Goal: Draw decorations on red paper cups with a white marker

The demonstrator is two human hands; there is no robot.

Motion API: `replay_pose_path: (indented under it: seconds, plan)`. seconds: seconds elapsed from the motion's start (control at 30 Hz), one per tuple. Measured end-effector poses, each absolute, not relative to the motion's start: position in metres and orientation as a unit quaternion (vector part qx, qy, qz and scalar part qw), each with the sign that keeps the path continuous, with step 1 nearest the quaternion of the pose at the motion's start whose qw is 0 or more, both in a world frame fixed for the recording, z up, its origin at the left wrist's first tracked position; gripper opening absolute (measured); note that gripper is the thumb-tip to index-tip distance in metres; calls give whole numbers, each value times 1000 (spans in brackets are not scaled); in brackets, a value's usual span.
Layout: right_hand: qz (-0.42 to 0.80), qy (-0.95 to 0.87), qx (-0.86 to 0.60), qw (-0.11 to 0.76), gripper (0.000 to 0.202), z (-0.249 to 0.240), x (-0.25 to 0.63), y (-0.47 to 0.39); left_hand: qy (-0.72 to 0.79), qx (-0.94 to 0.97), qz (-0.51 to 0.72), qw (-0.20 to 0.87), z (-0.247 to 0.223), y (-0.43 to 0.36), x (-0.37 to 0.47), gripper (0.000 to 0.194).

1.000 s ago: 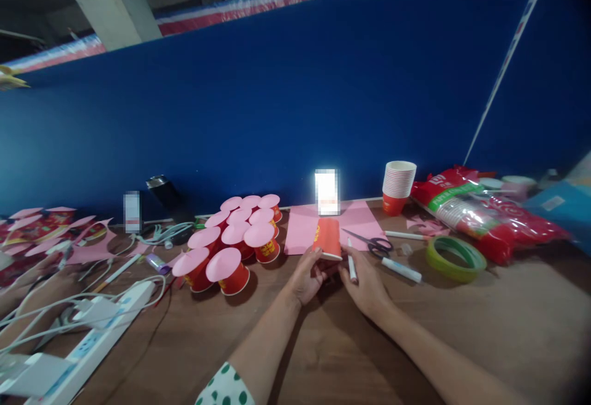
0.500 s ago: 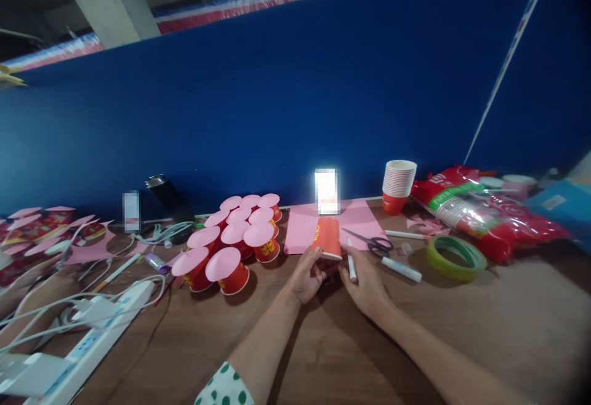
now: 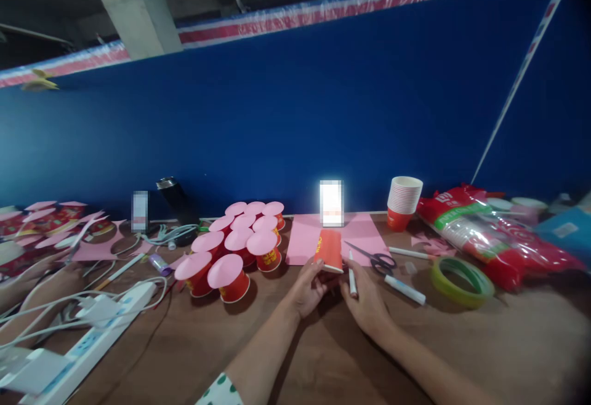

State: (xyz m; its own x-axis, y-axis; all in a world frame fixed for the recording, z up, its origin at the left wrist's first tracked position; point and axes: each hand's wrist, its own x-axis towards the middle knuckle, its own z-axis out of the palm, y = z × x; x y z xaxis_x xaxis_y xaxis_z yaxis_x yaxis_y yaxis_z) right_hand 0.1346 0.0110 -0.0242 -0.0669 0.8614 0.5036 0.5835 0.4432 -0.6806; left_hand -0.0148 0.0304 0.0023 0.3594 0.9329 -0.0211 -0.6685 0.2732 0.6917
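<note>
My left hand (image 3: 308, 289) is closed on a red paper cup (image 3: 329, 250), its thumb near the white rim, which faces me. Between the fingers of my right hand (image 3: 368, 294) is a white pen (image 3: 352, 277), its tip pointing away from me; these fingers are close to the cup's rim. Beyond the cup lies a pink paper sheet (image 3: 300, 239), with black-handled scissors (image 3: 382, 262) on its right edge. A white glue tube (image 3: 405, 290) rests right of my right hand. To the left stand several upturned red cups topped with pink discs (image 3: 226, 271).
A stack of paper cups (image 3: 404, 202), a red plastic bag of cups (image 3: 466, 226) and a green tape roll (image 3: 462, 280) are on the right. A lit phone (image 3: 332, 203) stands behind the sheet. Left are a power strip (image 3: 108, 331), cables and another person's hand (image 3: 62, 285) with scissors.
The view has tilted slightly upward, so the table things sit lower in the picture. Both hands keep their hold on the cup and the pen, with little other movement.
</note>
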Motion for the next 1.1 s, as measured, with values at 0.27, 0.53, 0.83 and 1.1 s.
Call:
replay_pose_path:
  seconds: [0.27,0.53,0.83,1.1]
  plan:
    - [168,-708,-499,470,43,-23,134,11,212,299,530,765,1,30,-15,36]
    - [163,-714,-493,469,43,-25,133,11,229,309,547,744,-5,29,-16,36]
    - [190,-711,-482,475,40,-19,133,11,235,330,550,730,4,25,-15,29]
    - [198,-714,-484,466,39,-19,134,12,235,339,554,723,2,26,-14,26]
